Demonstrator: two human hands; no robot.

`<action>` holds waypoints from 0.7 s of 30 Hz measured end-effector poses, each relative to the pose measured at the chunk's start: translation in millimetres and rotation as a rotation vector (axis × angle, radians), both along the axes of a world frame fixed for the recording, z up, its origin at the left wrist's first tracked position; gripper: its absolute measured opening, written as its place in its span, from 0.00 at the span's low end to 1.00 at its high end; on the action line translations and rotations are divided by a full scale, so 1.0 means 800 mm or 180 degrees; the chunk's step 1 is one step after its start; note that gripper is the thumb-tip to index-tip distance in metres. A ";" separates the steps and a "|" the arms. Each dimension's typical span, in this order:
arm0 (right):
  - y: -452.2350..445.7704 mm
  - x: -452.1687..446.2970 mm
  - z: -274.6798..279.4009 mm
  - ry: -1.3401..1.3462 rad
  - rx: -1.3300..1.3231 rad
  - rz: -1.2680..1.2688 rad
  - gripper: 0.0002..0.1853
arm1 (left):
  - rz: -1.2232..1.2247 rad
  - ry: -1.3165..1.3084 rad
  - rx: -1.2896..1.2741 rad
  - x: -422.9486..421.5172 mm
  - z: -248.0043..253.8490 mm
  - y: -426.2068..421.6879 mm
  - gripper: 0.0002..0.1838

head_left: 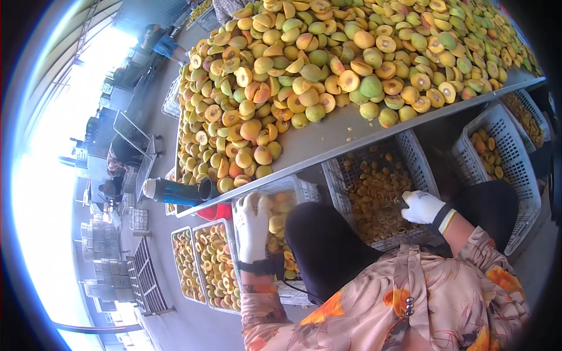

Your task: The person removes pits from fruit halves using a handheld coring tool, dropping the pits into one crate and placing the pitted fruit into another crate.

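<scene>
My left hand [252, 225], in a white glove, is at the near table edge over the left side of a crate of fruit halves [281, 202]. Its fingers are slightly bent and apart, with nothing visible in them. My right hand [422, 206], also gloved, is closed above a crate [423, 169] of small brown-orange pieces [374, 202]. Something small and shiny shows at its fingertips, too small to name. Beyond both hands, halved yellow-green fruit [304, 76] is heaped on the metal table [328, 131].
A blue flask [175, 191] lies at the table's left corner, near a red container [214, 212]. Crates of fruit halves [215, 263] stand at lower left, another crate [515, 187] at right. People [161, 44], a trolley [137, 143] and stacked crates [111, 275] are farther left.
</scene>
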State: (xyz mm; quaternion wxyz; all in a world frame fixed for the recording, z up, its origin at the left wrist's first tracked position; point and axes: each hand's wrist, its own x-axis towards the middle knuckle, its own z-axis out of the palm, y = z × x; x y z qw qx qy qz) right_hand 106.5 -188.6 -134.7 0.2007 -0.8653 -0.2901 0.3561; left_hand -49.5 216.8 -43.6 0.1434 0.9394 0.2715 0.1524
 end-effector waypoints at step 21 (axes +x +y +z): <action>0.085 -0.046 0.137 -0.0447 0.2398 -0.0253 0.20 | -0.0943 -0.1532 -0.4024 0.085 0.044 -0.125 0.31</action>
